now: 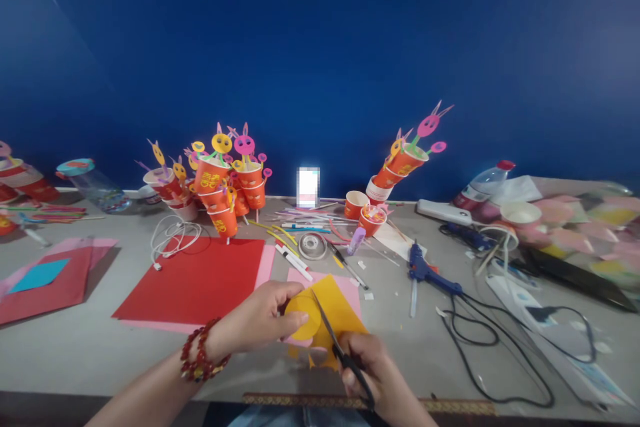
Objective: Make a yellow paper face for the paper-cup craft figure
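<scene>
My left hand (273, 317), with red bead bracelets at the wrist, pinches a sheet of yellow paper (336, 300) near its left edge. A round outline (304, 312) shows on the paper under my thumb. In my right hand (370, 373) is a pair of scissors with black handles (359, 377). Their blades lie along the paper just right of the round shape, pointing up and left. Small yellow offcuts (320, 359) show below the sheet, close to the scissors. Pink paper (353, 288) lies on the table behind the yellow sheet.
Red paper (200, 287) lies to the left. Stacked red paper cups (220, 190) with paper faces stand behind it. Markers (295, 260), a tape roll (313, 245) and a pen (347, 265) lie mid-table. A blue glue gun (433, 273), its cord and a power strip (545, 340) are at right.
</scene>
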Motion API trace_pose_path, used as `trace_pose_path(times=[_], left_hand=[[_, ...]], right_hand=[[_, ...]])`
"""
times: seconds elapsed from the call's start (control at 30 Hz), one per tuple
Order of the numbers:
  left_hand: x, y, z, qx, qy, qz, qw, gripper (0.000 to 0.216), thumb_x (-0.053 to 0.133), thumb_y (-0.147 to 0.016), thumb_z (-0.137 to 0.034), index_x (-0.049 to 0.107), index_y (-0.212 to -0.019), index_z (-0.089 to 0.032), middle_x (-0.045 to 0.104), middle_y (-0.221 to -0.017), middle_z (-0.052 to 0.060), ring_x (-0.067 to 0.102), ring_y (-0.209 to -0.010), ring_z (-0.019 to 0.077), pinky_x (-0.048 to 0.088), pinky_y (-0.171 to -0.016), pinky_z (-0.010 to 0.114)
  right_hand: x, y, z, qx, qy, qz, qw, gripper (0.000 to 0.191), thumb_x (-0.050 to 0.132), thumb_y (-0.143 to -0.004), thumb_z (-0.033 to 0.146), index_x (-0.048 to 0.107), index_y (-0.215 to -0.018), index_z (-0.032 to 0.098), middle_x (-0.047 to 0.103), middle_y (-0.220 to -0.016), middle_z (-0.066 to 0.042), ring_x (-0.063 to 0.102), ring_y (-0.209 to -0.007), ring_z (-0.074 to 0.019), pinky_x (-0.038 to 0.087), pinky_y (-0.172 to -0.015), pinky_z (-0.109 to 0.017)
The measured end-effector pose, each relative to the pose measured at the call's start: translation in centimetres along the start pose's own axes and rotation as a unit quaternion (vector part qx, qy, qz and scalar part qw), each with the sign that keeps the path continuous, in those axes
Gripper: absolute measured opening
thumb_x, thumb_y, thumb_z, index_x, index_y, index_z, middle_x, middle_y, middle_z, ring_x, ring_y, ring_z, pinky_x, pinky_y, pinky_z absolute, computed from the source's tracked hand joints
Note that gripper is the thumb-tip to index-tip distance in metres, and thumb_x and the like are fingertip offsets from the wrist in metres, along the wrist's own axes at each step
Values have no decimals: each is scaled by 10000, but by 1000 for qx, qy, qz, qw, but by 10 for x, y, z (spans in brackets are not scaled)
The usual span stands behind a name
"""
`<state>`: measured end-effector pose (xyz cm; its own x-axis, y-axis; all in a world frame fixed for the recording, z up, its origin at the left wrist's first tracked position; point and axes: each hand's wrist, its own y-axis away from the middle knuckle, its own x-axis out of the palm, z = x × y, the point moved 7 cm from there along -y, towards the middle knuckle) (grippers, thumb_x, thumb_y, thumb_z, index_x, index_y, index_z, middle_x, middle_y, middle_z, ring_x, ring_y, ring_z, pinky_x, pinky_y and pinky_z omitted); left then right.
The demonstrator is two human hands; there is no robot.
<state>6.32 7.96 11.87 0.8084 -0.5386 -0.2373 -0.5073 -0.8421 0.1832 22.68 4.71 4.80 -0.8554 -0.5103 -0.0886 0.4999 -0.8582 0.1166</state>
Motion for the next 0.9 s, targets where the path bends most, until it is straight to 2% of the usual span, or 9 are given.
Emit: trace_pose_path(times=[0.6, 0.77, 0.9], left_hand=[[-2, 1, -6, 6, -4, -1, 1000, 160, 519, -804, -258, 602, -870, -138, 562, -707, -24, 502, -585, 102, 367, -514, 179], [-3, 1, -7, -20, 12, -5, 1000, 156, 540, -811, -305, 584, -853, -161, 512, -710, -44, 453, -565, 85, 335, -457, 156], [-3, 2, -6, -17, 20, -6, 1000, 152, 549, -824, -315, 582, -853, -170, 494, -718, -51, 445, -572, 79, 332, -449, 144]], right_hand=[[-3, 0, -3, -7, 9, -5, 1000, 709, 506, -652, 930, 398, -599, 231, 433, -467, 41, 395, -395, -100, 327, -387, -211], [-5, 0, -8, -38, 40, -16, 998, 693, 473, -706, 907, 398, -598, 227, 389, -451, 55, 376, -392, -97, 303, -405, -216], [-4, 1, -12, -29, 40, -13, 999, 683, 481, -709, 896, 406, -604, 225, 401, -456, 56, 408, -383, -100, 310, -403, -210]])
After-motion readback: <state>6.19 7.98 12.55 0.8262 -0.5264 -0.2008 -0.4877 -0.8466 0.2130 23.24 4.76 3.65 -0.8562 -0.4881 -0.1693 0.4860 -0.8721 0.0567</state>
